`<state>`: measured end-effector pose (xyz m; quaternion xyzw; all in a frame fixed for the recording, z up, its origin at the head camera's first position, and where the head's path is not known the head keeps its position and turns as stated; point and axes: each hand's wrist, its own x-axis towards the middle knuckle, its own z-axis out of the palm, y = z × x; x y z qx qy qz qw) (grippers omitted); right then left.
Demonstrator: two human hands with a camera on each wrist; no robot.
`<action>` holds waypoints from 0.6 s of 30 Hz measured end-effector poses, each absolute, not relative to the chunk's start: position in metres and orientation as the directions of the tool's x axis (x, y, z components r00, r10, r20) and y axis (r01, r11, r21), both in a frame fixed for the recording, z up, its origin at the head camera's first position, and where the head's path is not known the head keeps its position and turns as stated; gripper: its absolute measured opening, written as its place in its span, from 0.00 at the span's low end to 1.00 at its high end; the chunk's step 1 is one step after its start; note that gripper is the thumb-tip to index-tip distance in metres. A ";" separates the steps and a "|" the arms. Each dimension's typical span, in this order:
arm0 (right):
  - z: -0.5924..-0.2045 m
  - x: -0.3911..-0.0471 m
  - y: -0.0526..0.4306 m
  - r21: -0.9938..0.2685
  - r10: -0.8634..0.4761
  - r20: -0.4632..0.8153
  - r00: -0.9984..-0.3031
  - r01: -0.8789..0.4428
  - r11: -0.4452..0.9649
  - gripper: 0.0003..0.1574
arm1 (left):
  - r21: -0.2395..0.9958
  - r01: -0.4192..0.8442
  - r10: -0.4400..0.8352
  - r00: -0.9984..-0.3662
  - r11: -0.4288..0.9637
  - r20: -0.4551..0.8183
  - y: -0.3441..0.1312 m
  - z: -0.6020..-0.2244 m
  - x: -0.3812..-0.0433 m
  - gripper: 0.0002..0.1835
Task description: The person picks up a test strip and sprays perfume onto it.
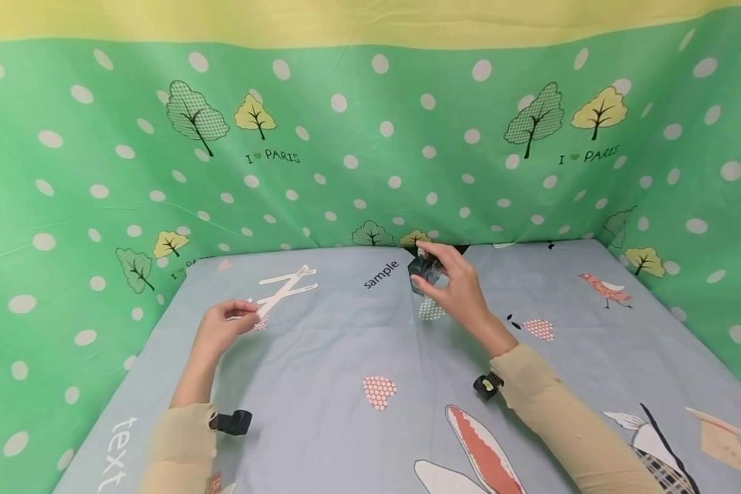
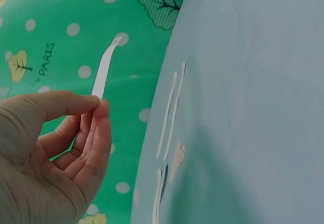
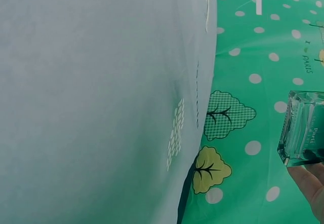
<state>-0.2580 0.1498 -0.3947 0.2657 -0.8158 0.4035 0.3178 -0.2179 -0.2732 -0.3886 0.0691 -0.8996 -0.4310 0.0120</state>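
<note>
My left hand pinches a narrow white paper strip between thumb and fingertip. In the left wrist view this strip stands up from the fingertips, its far end bent and bearing small print. More white strips lie on the cloth beyond the left hand. Toward the back, my right hand grips a dark-tinted glass perfume bottle between thumb and fingers. Its clear, thick-walled base with pale lettering shows at the right edge of the right wrist view, where most of that hand is out of frame.
A grey-blue printed cloth covers the table. Behind it and along both sides hangs a green dotted curtain. A dark patch shows at the table's back edge behind the right hand. Both wrists carry small black cameras.
</note>
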 end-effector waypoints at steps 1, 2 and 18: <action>-0.395 -0.258 0.150 -0.487 -0.177 0.734 -0.655 -0.691 0.534 0.38 | 0.777 -0.125 -0.142 -0.989 0.617 -0.046 -0.276 -0.389 -0.217 0.16; -0.395 -0.258 0.150 -0.486 -0.178 0.735 -0.654 -0.691 0.535 0.38 | 0.780 -0.134 -0.148 -0.988 0.612 -0.053 -0.278 -0.390 -0.215 0.16; -0.395 -0.260 0.151 -0.483 -0.176 0.740 -0.649 -0.694 0.534 0.38 | 0.784 -0.281 -0.206 -0.958 0.553 -0.198 -0.321 -0.406 -0.198 0.18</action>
